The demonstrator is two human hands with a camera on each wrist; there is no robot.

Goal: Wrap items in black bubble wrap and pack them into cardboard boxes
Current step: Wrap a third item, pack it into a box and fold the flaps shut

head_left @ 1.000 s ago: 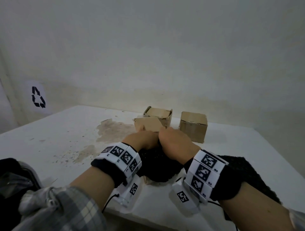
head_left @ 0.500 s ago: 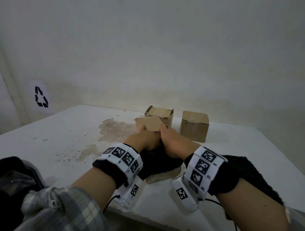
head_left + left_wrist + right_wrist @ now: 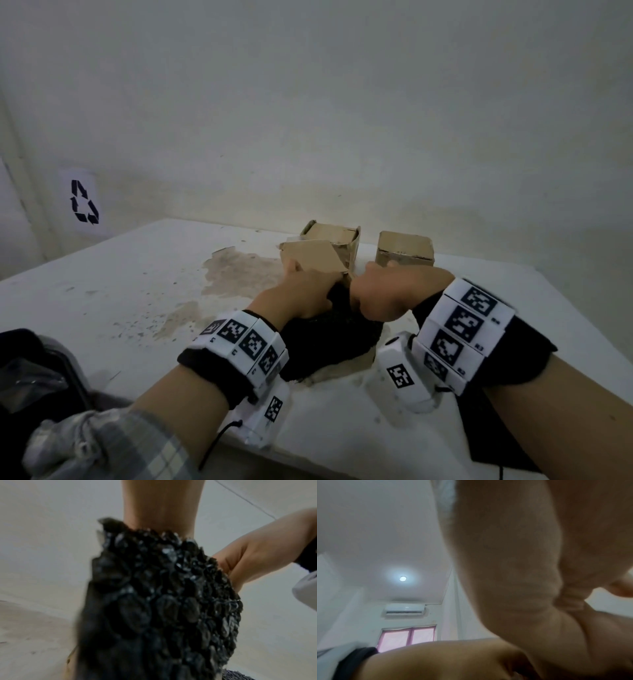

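A bundle wrapped in black bubble wrap (image 3: 335, 337) sits in a small cardboard box (image 3: 337, 371) near the table's front edge; the box is mostly hidden and one flap (image 3: 308, 255) stands up behind the bundle. My left hand (image 3: 301, 294) curls over the bundle's left top, thumb by the flap. My right hand (image 3: 387, 294) grips its right top. In the left wrist view the bubble wrap bundle (image 3: 163, 601) fills the middle, with my right hand (image 3: 254, 555) pinching its edge. The right wrist view shows only blurred skin.
Two more cardboard boxes stand at the back, one open (image 3: 334, 234), one closed (image 3: 404, 248). A loose sheet of black bubble wrap (image 3: 493, 442) lies under my right forearm. The white table (image 3: 120, 291) has a brown stain (image 3: 239, 274). A dark bag (image 3: 30, 377) sits at the lower left.
My right wrist has lifted and swung out to the right while both hands keep hold of the bundle. More of the cardboard shows under the bundle.
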